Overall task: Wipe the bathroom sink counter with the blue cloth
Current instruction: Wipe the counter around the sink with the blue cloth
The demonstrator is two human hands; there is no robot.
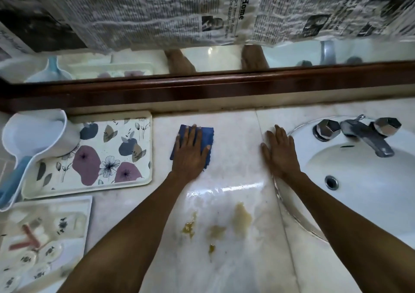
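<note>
My left hand [190, 151] presses flat, fingers spread, on the blue cloth [205, 137]; my right hand [279, 152] rests open at the sink rim [298, 128], bare counter [235, 158] between.

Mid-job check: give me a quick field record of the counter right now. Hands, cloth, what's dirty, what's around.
left hand: flat, palm down on the blue cloth
right hand: flat and empty on the counter, beside the sink rim
cloth position: far part of the counter, near the mirror frame
dirt: yellowish smears nearer the person, not under the cloth
wet patch: glossy sheen between hands and smears
sink: to the right, faucet not visibly running
left side: floral tray, white dipper
</note>
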